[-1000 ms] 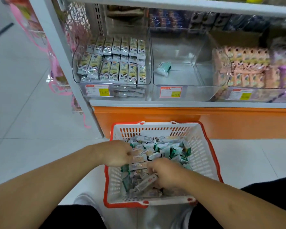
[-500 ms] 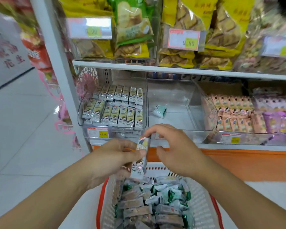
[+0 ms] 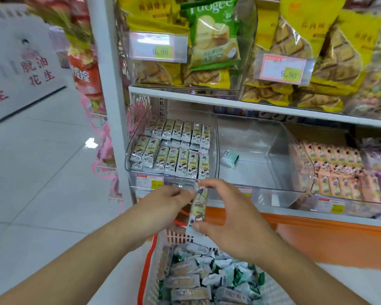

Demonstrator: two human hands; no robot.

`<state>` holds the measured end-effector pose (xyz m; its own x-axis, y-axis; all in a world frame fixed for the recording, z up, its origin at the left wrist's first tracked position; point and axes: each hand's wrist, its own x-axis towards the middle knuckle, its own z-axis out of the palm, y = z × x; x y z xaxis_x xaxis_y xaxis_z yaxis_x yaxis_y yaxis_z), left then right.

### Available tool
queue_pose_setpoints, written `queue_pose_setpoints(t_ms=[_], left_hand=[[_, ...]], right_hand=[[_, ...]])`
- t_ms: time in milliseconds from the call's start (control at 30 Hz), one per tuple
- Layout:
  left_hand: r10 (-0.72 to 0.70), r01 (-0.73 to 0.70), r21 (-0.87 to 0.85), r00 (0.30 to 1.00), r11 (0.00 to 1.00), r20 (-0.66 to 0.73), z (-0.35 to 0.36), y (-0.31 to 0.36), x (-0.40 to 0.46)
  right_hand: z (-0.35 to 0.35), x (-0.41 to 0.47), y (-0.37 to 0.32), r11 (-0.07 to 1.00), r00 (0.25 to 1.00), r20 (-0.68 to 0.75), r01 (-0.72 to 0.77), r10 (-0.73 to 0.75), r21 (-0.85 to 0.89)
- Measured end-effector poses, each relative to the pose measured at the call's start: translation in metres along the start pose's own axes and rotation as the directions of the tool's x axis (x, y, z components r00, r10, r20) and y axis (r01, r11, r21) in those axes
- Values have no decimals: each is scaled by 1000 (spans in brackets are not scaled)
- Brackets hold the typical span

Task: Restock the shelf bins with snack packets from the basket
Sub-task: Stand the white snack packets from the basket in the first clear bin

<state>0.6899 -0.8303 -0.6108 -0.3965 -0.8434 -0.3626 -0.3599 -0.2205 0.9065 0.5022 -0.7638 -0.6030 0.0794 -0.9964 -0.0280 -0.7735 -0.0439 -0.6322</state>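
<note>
An upright, long snack packet [image 3: 198, 205] with a cartoon print is pinched between both hands. My left hand [image 3: 163, 208] touches its upper left side. My right hand [image 3: 231, 214] grips it top and bottom with fingers and thumb. They hover just in front of the left clear shelf bin [image 3: 132, 150], which holds rows of the same packets [image 3: 174, 150]. The middle clear bin [image 3: 273, 172] holds one green-white packet [image 3: 229, 158]. Below, the white basket with an orange rim [image 3: 151, 256] holds several beige and green packets [image 3: 207, 276].
A bin of pink packets [image 3: 330, 170] sits to the right. The upper shelf carries big yellow and green snack bags [image 3: 209, 40] with price tags. A white upright post [image 3: 107, 84] borders the shelf; tiled floor [image 3: 42, 172] lies left.
Both hands rose out of the basket with one packet and brought it up before the left bin. My view tilted up from basket to shelves. My right hand now grips the packet too.
</note>
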Motion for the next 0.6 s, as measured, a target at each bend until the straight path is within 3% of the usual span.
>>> queue_pose_setpoints(t_ms=[67, 133, 167, 367, 600], left_hand=[[146, -113, 319, 986, 941, -80, -19, -3, 7], [313, -162, 620, 939, 768, -142, -40, -5, 11], [358, -159, 692, 921, 704, -152, -51, -7, 13], [294, -86, 779, 947, 621, -130, -88, -20, 28], [275, -105, 733, 955, 672, -116, -94, -18, 30]], right_hand=[[2, 6, 0, 1000, 1000, -18, -20, 21, 19], [2, 17, -1, 999, 999, -44, -23, 24, 23], [1, 25, -2, 1000, 998, -57, -17, 17, 15], [3, 112, -19, 1000, 997, -74, 15, -15, -1], [26, 193, -37, 995, 999, 51, -9, 14, -99]])
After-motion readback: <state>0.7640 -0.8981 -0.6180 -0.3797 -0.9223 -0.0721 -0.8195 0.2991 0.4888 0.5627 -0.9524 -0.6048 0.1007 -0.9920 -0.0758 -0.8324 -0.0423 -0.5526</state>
